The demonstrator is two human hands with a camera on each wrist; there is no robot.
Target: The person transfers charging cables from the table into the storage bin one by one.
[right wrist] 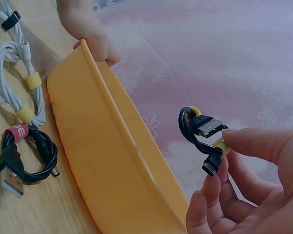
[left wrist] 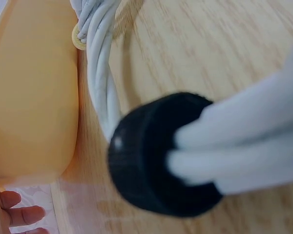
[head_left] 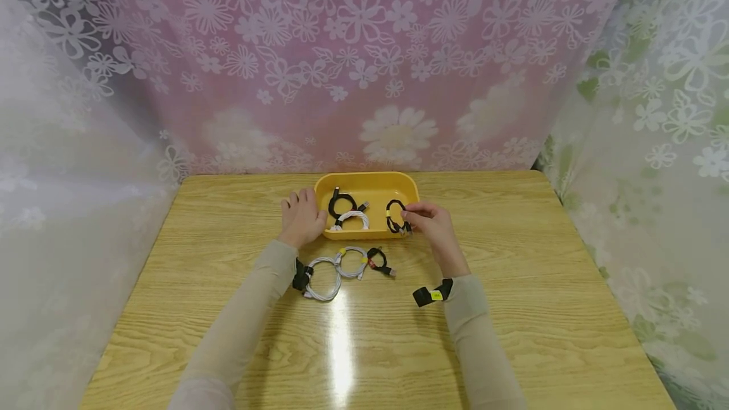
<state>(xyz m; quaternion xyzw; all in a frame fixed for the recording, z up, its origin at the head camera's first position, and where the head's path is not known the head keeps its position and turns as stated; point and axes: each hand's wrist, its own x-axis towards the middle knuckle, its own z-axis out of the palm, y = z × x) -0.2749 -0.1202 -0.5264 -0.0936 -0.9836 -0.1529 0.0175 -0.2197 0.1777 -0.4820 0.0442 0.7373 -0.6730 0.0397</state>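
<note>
My right hand pinches a coiled black USB cable between thumb and fingers, over the right part of a yellow plastic bin. Yellow ties bind the coil, and its USB plug and smaller plug show in the right wrist view. At the bin's left end, my left hand grips the rim, thumb on one side and fingers on the other. Inside the bin lie a coiled black cable and a coiled white cable.
In front of the bin on the wooden table lie a white cable coil with a black tie, a white coil with yellow ties and a small black cable with a red tie. Patterned curtains enclose the table.
</note>
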